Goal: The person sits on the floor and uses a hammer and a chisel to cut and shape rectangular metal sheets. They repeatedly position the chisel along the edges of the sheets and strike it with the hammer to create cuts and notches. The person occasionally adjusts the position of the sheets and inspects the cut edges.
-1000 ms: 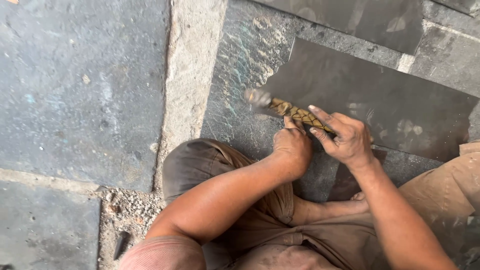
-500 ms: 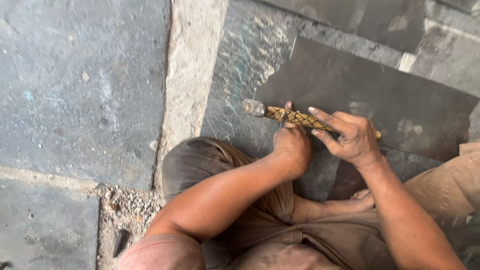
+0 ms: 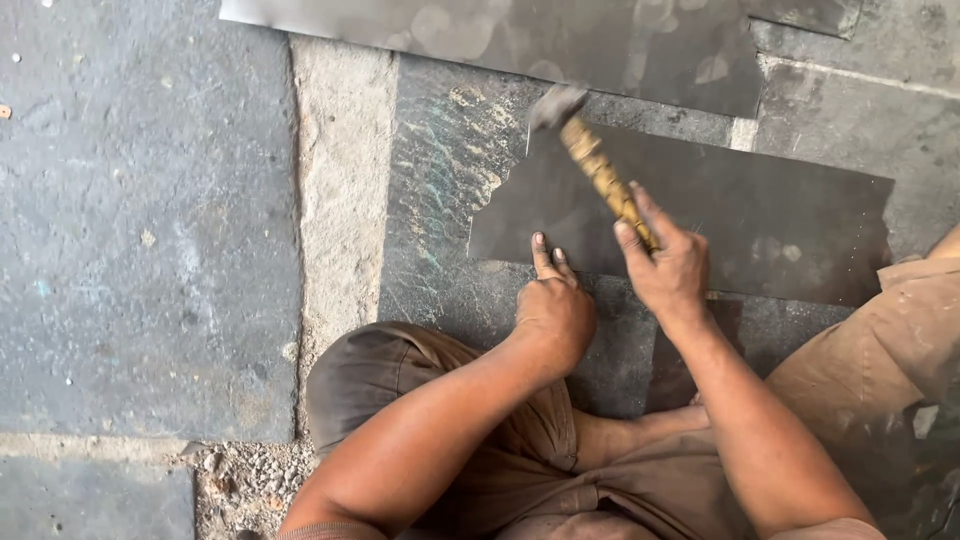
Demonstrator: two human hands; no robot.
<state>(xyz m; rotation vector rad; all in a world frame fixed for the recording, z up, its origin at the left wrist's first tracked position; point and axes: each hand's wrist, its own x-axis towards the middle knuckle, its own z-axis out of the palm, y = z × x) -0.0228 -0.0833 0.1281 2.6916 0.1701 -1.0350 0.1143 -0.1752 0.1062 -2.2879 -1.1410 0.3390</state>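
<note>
My right hand (image 3: pixel 668 262) grips the wooden handle of a hammer (image 3: pixel 593 160), whose blurred metal head points up and left over the corner of a dark metal sheet (image 3: pixel 760 215). My left hand (image 3: pixel 553 300) rests on the near edge of that sheet, fingers pressed down against it. The sheet lies flat on the stone floor in front of my folded legs in brown trousers (image 3: pixel 420 390).
A second, larger metal sheet (image 3: pixel 520 30) lies along the top of the view. The floor is grey stone slabs (image 3: pixel 140 200) with a pale cement joint (image 3: pixel 340 190). Loose gravel (image 3: pixel 245 475) sits at the lower left.
The hammer has swung upward and forward, its head now higher over the sheet's corner. My left hand has opened flatter onto the sheet's edge.
</note>
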